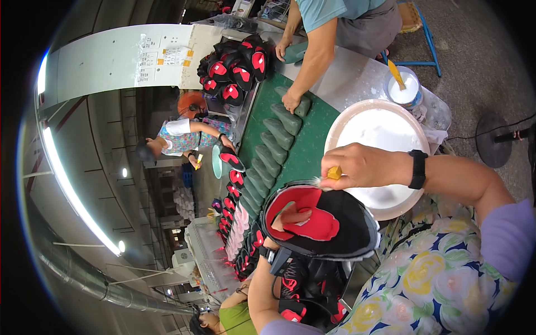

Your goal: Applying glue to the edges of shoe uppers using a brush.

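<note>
My left hand (291,216) reaches into a black shoe upper (357,226) with a red lining and holds it up, its fingers partly showing inside the opening. My right hand (360,166) is closed round a brush (334,172) with a yellow handle. The pale bristles rest at the upper's edge, by the red lining. Behind the right hand stands a wide pinkish basin (333,134) with white liquid in it. Below the upper, several black and red uppers (293,310) lie piled close to my left forearm.
A green conveyor belt (324,120) carries a row of grey-green shoe-shaped pieces (274,146). Across it, a co-worker's hands (291,100) touch such pieces. More uppers (241,72) are heaped at the far end. A small tub (417,100) holds white liquid and a yellow brush (395,72).
</note>
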Demonstrator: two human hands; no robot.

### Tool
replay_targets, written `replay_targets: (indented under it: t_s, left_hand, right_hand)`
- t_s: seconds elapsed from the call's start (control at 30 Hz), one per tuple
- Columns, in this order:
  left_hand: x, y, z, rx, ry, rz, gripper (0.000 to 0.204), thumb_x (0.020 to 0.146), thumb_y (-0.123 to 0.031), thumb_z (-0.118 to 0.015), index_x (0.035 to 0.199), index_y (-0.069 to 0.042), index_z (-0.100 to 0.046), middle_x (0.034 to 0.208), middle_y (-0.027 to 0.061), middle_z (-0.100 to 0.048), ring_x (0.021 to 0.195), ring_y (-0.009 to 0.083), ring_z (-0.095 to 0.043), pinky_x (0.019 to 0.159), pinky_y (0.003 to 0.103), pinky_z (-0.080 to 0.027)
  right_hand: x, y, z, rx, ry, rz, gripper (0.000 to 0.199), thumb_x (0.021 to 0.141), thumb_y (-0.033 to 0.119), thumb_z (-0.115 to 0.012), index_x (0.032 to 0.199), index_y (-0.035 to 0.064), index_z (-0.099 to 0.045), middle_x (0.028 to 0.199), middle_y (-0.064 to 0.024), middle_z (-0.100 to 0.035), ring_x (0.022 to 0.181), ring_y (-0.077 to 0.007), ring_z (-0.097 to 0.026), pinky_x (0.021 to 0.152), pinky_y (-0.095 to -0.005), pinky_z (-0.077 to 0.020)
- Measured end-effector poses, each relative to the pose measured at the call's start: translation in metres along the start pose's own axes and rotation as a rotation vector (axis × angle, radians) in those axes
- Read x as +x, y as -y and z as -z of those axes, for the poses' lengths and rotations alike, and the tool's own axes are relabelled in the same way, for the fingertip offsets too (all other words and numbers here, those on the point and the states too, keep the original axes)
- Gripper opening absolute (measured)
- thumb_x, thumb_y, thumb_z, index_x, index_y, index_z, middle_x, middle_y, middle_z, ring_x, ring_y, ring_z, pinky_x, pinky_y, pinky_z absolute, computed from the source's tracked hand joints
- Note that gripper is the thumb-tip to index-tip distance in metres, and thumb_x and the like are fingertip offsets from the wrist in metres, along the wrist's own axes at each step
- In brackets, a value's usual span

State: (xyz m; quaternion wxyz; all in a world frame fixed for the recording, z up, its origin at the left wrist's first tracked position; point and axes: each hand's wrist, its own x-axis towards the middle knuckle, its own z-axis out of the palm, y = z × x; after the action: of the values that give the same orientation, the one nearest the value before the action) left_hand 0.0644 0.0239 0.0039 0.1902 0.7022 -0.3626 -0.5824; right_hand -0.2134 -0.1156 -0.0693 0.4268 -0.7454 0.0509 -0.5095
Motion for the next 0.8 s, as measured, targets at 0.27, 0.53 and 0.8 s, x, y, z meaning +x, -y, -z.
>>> replay_targets:
  t_s: [0.27,0.53,0.8]
  left_hand:
    - [-0.035,-0.036,-0.034,0.105,-0.03,-0.437,0.028,0.092,-0.007,-0.064,0.118,0.003,-0.061,0.106,0.0061,-0.064,0.099,0.0163,-0.061,0.09,0.03,-0.047]
    - [-0.041,-0.041,-0.046,0.274,-0.419,-0.395,0.024,0.096,-0.009,-0.057,0.119,-0.002,-0.061,0.098,0.0035,-0.069,0.085,0.0124,-0.067,0.076,0.026,-0.054]
    - [-0.03,-0.044,-0.035,-0.154,-0.317,-0.317,0.031,0.094,-0.011,-0.061,0.124,-0.004,-0.06,0.104,0.0051,-0.069,0.088,0.0141,-0.068,0.079,0.028,-0.054]
  right_hand:
    - [0.015,0.013,0.01,0.039,-0.061,0.003,0.025,0.088,0.022,-0.071,0.087,0.0039,-0.054,0.076,-0.0106,-0.06,0.066,-0.0311,-0.062,0.061,-0.0384,-0.0479]
    - [-0.006,0.008,0.025,0.042,0.105,-0.125,0.027,0.089,0.027,-0.069,0.087,0.0036,-0.055,0.075,-0.012,-0.061,0.07,-0.0315,-0.065,0.064,-0.0386,-0.0493]
    - [0.02,0.01,0.027,-0.005,-0.094,0.081,0.026,0.09,0.026,-0.069,0.088,0.0045,-0.055,0.074,-0.0112,-0.06,0.07,-0.0299,-0.063,0.065,-0.0379,-0.0488]
